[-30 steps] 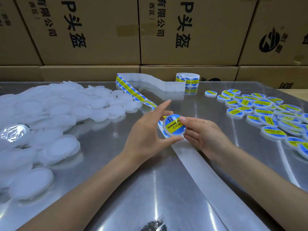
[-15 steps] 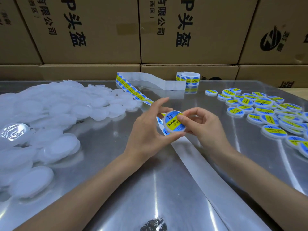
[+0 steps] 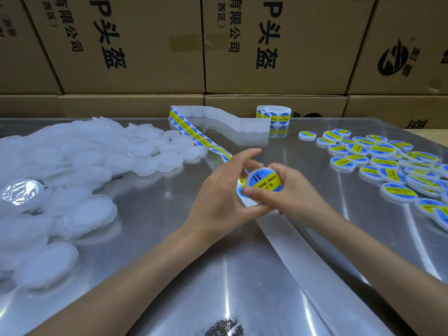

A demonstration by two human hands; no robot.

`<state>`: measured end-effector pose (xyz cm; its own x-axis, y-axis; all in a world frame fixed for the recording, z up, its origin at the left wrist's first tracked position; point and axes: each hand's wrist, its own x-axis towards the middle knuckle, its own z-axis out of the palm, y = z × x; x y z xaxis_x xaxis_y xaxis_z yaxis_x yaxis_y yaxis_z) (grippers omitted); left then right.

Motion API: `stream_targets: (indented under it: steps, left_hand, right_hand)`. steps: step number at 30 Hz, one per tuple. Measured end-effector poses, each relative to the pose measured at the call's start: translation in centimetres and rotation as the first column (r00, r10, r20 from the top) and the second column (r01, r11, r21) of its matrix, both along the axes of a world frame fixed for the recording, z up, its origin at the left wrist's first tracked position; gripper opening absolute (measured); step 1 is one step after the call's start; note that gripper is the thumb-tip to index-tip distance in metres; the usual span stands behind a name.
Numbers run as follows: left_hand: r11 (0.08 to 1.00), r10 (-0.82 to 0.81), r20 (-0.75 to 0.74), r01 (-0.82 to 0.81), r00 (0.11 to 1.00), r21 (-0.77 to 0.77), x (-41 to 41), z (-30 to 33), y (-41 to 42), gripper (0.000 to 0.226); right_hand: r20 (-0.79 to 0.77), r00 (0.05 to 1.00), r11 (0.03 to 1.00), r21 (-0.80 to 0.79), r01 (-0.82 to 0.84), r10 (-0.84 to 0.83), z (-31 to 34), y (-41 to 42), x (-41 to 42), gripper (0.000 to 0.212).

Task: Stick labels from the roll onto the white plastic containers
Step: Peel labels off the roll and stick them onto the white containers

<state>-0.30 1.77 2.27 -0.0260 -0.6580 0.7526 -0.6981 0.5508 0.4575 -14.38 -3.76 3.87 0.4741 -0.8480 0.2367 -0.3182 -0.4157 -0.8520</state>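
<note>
A round white plastic container (image 3: 263, 181) with a blue and yellow label on its lid sits between both hands above the table's middle. My left hand (image 3: 223, 197) grips it from the left and below, fingers curled around its rim. My right hand (image 3: 291, 195) holds it from the right, its thumb pressing across the lower edge of the label. The label roll (image 3: 275, 115) stands at the back. Its strip of labels (image 3: 191, 130) runs along the table toward my hands.
A heap of unlabelled white containers (image 3: 72, 166) covers the left side of the shiny metal table (image 3: 169, 275). Several labelled containers (image 3: 378, 161) lie at the right. Empty backing strip (image 3: 315, 270) trails toward the front right. Cardboard boxes (image 3: 145, 44) wall the back.
The container has shifted slightly right and tilted its lid more toward me. My right hand has closed around it, its thumb sliding over the label's lower edge.
</note>
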Motion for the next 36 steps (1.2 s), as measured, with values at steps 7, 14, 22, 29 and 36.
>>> stream_targets:
  steps: [7, 14, 22, 29, 36]
  left_hand:
    - [0.999, -0.035, -0.015, 0.035, 0.999, 0.003, -0.7, 0.4, 0.3, 0.083]
    - [0.996, 0.055, 0.365, -0.024, 0.929, -0.090, -0.8, 0.1, 0.1, 0.050]
    - [0.985, 0.027, 0.317, 0.029, 0.948, -0.170, -0.6, -0.4, -0.1, 0.031]
    - [0.974, 0.024, 0.329, 0.052, 0.944, -0.220, 0.1, -0.6, -0.1, 0.023]
    - [0.888, 0.295, 0.451, -0.416, 0.842, 0.195, 2.6, 0.6, 0.2, 0.019]
  right_hand:
    - [0.163, 0.986, 0.998, 0.067, 0.012, -0.023, 0.5, 0.6, 0.1, 0.054]
    - [0.356, 0.902, 0.869, 0.493, 0.040, -0.243, 0.6, 0.8, 0.4, 0.056]
    - [0.445, 0.867, 0.792, 0.602, -0.102, -0.226, 0.2, 0.3, 0.5, 0.040]
    - [0.358, 0.917, 0.831, 0.553, -0.058, -0.174, -0.7, -0.5, 0.1, 0.036]
    - [0.051, 0.967, 0.959, 0.151, 0.241, -0.251, -1.7, -2.8, -1.3, 0.013]
